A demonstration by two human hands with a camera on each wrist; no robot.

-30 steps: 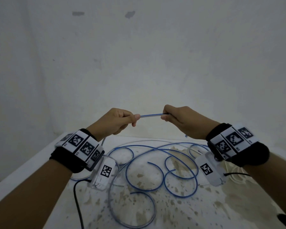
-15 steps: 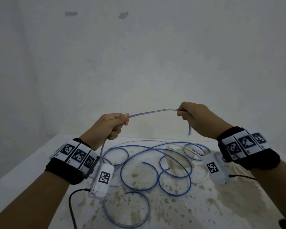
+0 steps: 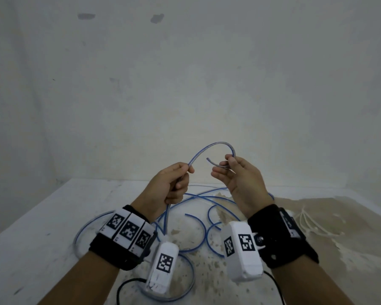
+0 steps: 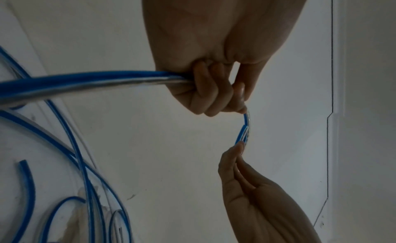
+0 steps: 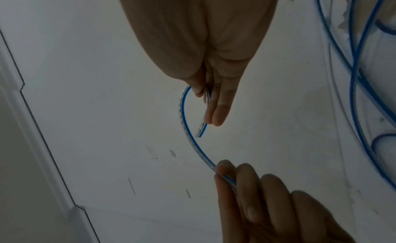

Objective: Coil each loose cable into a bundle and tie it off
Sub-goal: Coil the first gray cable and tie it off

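Observation:
A clear cable with a blue stripe [image 3: 216, 144] arcs in the air between my hands, above the table. My left hand [image 3: 178, 177] grips it in a fist, and the cable drops from that fist to loose loops [image 3: 198, 219] on the table [image 3: 37, 219]. My right hand [image 3: 231, 165], palm up, pinches the cable just short of its free end [image 3: 207, 159], which points back toward the left hand. In the left wrist view the cable [image 4: 85, 80] enters my left fist [image 4: 214, 94]. The right wrist view shows the short tail [image 5: 201, 129] past my right fingers [image 5: 216, 111].
The white table is stained brown at its middle and right. A thin pale cord [image 3: 310, 221] lies tangled at the right. A black lead [image 3: 120, 289] trails from the left wrist camera. A bare wall [image 3: 185, 84] stands close behind the table.
The stretch of cable between my hands was nearly straight. My right hand has turned palm up and come back toward the left, which bends that stretch into an arch.

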